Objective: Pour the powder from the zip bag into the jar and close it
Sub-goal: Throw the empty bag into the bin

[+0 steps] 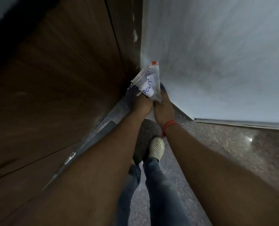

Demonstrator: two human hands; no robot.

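1. The left hand (142, 103) is clenched around the lower left part of the zip bag (147, 83), with the fingers hidden beneath the plastic.
2. The right hand (164, 108) is closed on the lower right corner of the zip bag, just beside the left hand; the two hands are nearly touching.
3. A red thread (168, 124) is worn around the right wrist.
4. The zip bag is held up in front of both hands, crumpled, with its red-striped zip edge pointing away from the person. A white label (149, 87) with blue handwriting is seen on its face.
5. The powder inside the bag cannot be made out.
6. A clear, curved container edge, taken to be the jar (129, 97), is seen directly behind and left of the left hand, partly covered by the bag and hand. Whether it is open or lidded cannot be told.
7. A brown wooden panel (62, 79) is located to the left and a pale wall (217, 54) to the right; they meet behind the bag.
8. Below the forearms, blue jeans (156, 185), a white perforated shoe (156, 147) and the speckled floor (217, 152) are visible.
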